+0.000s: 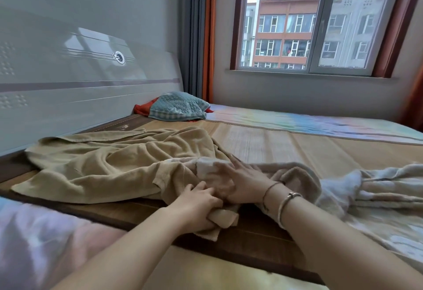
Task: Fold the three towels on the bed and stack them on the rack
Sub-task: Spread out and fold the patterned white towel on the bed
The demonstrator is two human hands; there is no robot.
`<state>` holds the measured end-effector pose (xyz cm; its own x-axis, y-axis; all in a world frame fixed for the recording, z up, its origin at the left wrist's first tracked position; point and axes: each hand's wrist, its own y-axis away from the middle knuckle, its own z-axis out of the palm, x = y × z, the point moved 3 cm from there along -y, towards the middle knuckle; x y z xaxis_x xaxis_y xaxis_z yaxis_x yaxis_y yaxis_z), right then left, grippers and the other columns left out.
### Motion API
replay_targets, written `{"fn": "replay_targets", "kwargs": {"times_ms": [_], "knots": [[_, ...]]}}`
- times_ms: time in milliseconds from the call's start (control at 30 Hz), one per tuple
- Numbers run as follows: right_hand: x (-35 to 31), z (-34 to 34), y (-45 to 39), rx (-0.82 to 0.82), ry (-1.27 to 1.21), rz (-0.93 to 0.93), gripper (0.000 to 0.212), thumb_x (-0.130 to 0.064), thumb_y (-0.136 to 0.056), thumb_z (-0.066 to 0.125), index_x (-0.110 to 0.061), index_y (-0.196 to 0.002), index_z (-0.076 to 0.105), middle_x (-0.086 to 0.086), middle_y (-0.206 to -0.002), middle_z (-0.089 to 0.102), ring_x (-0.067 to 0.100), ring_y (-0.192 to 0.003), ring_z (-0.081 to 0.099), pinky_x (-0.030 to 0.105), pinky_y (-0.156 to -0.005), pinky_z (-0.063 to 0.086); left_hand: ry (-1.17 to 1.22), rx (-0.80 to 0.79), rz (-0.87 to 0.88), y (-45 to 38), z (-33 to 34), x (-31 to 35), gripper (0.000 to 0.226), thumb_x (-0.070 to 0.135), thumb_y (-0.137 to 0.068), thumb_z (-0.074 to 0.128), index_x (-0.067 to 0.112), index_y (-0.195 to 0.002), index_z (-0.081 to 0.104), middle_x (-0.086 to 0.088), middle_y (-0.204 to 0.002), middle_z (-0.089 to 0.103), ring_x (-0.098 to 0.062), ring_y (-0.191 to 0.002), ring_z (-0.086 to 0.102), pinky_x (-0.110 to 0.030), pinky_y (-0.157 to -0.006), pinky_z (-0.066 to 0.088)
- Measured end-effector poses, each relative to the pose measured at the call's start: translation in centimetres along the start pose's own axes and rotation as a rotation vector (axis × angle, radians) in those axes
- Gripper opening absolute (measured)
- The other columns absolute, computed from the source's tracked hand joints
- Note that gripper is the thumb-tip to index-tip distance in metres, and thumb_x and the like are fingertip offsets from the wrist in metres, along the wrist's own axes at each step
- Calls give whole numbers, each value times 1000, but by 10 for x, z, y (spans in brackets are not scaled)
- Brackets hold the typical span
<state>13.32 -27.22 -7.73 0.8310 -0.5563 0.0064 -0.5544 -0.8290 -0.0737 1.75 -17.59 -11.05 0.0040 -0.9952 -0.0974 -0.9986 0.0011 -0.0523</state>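
Both hands work at the near edge of a bed, gathering crumpled towels.

The left hand (198, 205) curls its fingers around a bunched corner of the tan towel (96, 164), which otherwise lies rumpled and unfolded toward the headboard (68, 79). The right hand (242, 182), bracelets at its wrist, lies over a whitish wad of cloth (206, 168); the blur there makes it hard to say whether its fingers pinch the cloth or only press on it. A pale striped towel (377, 189) lies heaped to the right, all on a woven mat (286, 143). A teal pillow (178, 106) sits far back beneath the window (309, 22).
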Motion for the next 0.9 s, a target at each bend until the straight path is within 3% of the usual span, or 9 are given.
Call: {"fn": "replay_targets", "kwargs": {"times_ms": [100,167,333,400,467,567,667,767,900], "knots": [[-7,14,-26,125,104,-28,63,-46,-86,55,-40,-141,24,9,-136,47,29,-120,50,40,-94,44,-29,-1,-114,-4,7,-35,40,47,-84,60,30,-121,57,6,-124,48,-21,-126,33,-48,-106,26],[4,11,-34,293,109,75,48,-42,-89,53,-34,-133,36,5,-115,59,27,-98,62,36,-73,48,-30,-6,-233,-6,11,-62,40,45,-85,61,29,-121,56,6,-124,47,-21,-127,33,-53,-107,25],[50,7,-44,272,74,503,34,-43,-93,44,-34,-124,37,8,-111,50,29,-85,63,31,-61,45,-36,34,-551,-5,18,-142,28,24,-91,52,26,-119,54,3,-138,41,-25,-129,33,-54,-102,30],[47,14,-48,204,116,521,39,-49,-90,47,-31,-124,36,8,-117,42,29,-93,61,32,-63,44,-102,40,-679,-4,20,-163,34,25,-92,54,24,-125,49,-2,-141,37,-28,-131,30,-52,-102,31],[36,22,-54,201,182,459,56,-64,-84,44,-27,-125,35,7,-127,42,28,-115,50,38,-81,45,-145,83,-714,-9,20,-168,55,30,-88,62,23,-136,36,-8,-147,26,-32,-135,25,-54,-107,27],[24,27,-71,251,143,389,67,-65,-84,37,-18,-132,32,7,-145,33,28,-141,24,56,-111,16,-43,122,-360,-32,21,-144,69,19,-87,54,36,-145,23,-1,-157,6,-32,-145,0,-69,-110,-4],[19,24,-83,243,-24,299,57,-54,-86,44,-23,-130,27,5,-148,28,30,-130,40,55,-104,33,130,-5,-154,-49,29,-124,58,26,-93,41,47,-145,25,17,-160,4,-19,-148,-7,-75,-103,-12],[10,33,-86,214,40,164,57,-47,-90,42,-41,-142,18,3,-153,22,34,-129,39,49,-95,43,148,-63,-264,-63,44,-148,49,47,-97,28,50,-146,22,18,-159,9,-25,-147,5,-77,-103,-5],[-7,41,-92,187,180,103,54,-45,-96,36,-47,-146,15,3,-153,23,33,-135,29,49,-101,35,137,-92,-453,-72,50,-187,52,59,-96,20,47,-146,25,13,-158,15,-27,-144,15,-77,-102,5]]}}
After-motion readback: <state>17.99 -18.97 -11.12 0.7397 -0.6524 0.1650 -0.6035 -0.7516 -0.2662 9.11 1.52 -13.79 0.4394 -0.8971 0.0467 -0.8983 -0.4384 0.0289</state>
